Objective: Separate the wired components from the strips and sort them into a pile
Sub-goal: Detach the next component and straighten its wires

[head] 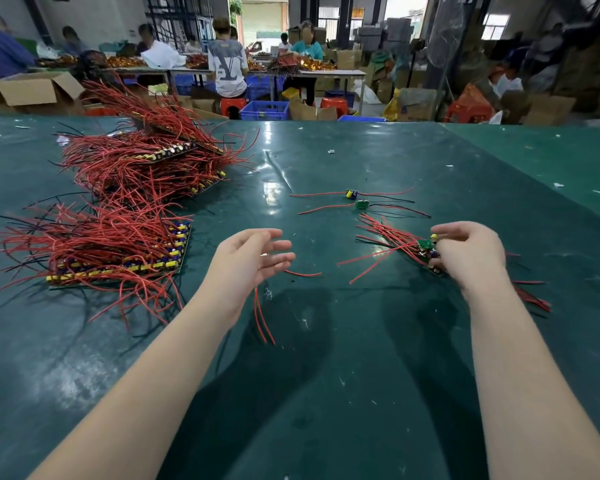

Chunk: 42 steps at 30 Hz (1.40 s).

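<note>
Stacked strips of small circuit boards with red and black wires lie at the left, a near stack (118, 261) and a far stack (149, 161). My right hand (468, 254) grips a bundle of separated wired components (425, 249), whose red wires fan out to the left. Two separated components (357, 199) lie on the table beyond it. My left hand (253, 261) hovers over the table with fingers relaxed and spread, holding nothing. Loose red wires (262, 320) lie under my left wrist.
The green table mat (326, 375) carries small scraps and scuffs. More red wires (530, 296) lie right of my right wrist. Beyond the table's far edge, people work at other tables among cardboard boxes and blue crates (264, 110).
</note>
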Each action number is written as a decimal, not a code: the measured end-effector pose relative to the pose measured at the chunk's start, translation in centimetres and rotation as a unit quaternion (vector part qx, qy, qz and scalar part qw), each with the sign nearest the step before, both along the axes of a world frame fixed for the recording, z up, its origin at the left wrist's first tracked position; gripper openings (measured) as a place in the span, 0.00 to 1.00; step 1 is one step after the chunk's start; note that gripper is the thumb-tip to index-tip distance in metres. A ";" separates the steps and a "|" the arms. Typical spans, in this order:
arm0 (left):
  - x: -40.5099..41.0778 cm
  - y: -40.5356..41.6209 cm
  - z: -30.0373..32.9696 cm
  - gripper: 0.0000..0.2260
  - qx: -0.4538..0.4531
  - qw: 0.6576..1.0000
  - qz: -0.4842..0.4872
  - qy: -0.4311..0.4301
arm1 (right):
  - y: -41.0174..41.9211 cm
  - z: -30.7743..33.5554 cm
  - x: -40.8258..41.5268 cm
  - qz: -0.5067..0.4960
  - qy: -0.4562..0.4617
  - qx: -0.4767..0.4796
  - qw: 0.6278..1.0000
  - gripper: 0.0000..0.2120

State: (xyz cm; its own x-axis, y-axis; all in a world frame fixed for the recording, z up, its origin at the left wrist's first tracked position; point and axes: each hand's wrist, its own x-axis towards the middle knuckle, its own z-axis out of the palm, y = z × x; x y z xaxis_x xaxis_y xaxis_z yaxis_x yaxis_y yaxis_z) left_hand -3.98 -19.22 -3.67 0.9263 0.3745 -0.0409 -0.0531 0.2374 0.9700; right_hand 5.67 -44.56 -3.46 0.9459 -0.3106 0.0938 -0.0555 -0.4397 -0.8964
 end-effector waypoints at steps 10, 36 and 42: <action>-0.3 -0.4 -0.2 0.12 0.109 0.994 -0.016 -0.005 | 0.6 -1.5 0.0 0.000 -0.071 -0.322 0.944 0.18; -0.3 2.5 -0.8 0.12 0.594 0.787 -0.049 0.161 | 10.0 -1.6 -5.8 0.240 -0.147 -0.251 0.926 0.12; -0.2 1.7 -1.2 0.03 0.540 0.838 -0.020 0.076 | 10.0 -1.8 -6.4 0.357 -0.144 -0.219 0.897 0.26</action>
State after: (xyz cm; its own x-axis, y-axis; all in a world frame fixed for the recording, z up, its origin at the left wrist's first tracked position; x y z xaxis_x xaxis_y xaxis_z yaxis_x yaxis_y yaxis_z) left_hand -4.14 -17.52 -4.92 0.9536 0.2389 0.1833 0.0783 -0.7845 0.6152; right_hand -0.72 -34.52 -5.29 0.8062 0.4905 0.3308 0.5859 -0.5848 -0.5610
